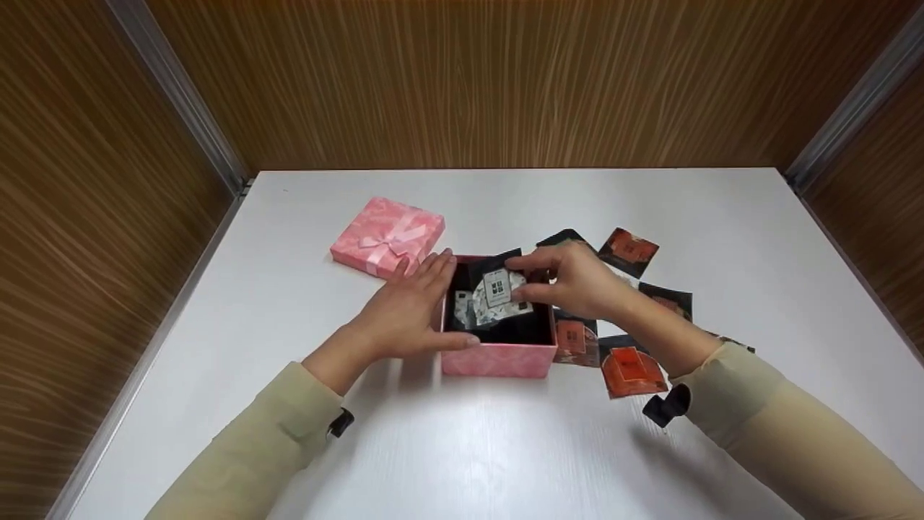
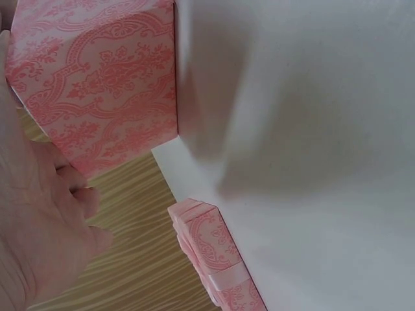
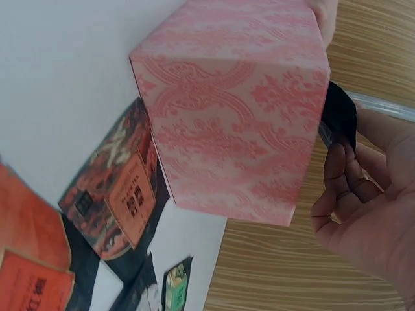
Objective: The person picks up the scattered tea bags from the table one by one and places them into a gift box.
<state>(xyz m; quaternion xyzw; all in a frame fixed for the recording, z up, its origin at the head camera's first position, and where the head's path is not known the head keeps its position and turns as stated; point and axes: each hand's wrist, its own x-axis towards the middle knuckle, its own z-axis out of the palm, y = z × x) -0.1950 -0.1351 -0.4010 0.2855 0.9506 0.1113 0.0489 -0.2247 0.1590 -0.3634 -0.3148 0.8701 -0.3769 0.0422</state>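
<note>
A pink patterned gift box (image 1: 498, 360) stands uncovered on the table, its inside dark. My left hand (image 1: 404, 314) rests at its left rim, fingers nearly straight along that side and thumb at the front corner. Over the opening, my right hand (image 1: 577, 282) pinches a flat black-and-white sachet (image 1: 498, 292) with a pale label between thumb and fingers. Beneath it, another pale sachet (image 1: 463, 307) shows inside the box. In the right wrist view the held sachet's dark edge (image 3: 342, 116) sticks up past the box rim; the box wall hides the rest.
The pink lid (image 1: 390, 238) with a ribbon bow lies behind the left hand. Right of the box, several dark and orange sachets are spread, among them an orange one (image 1: 634, 372) in front and a red one (image 1: 629, 251) farther back. A wood-grain panel (image 1: 476, 87) borders the table's back.
</note>
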